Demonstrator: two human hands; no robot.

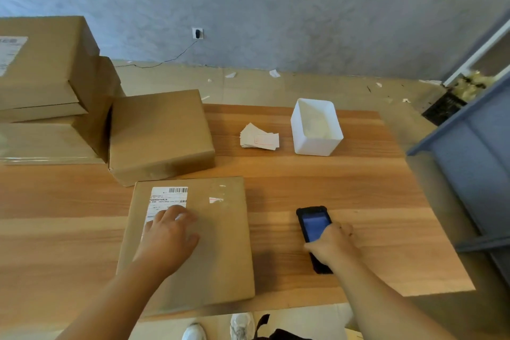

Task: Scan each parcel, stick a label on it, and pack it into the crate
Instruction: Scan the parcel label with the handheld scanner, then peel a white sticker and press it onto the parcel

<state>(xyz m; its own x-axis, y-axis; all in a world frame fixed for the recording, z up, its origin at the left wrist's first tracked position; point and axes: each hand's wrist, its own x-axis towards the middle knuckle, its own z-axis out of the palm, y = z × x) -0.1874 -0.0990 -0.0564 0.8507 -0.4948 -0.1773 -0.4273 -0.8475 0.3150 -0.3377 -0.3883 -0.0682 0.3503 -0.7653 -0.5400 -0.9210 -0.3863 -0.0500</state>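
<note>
The parcel lay flat on the desk before me, waybill face up. Step judged: scanning, not yet done. My left hand rested flat on the parcel, fingers spread (barcode left uncovered). My right hand gripped the scanner, fingers curled round its lower body, near the parcel. Next move, I judged: aim the scanner at the barcode.

i've got a flat brown parcel lying near the front edge of the counter, white barcode label on its far left corner. handheld scanner, black, just right of it, screen lit blue. loose stack of white labels farther back, more brown parcels piled at left.
</note>
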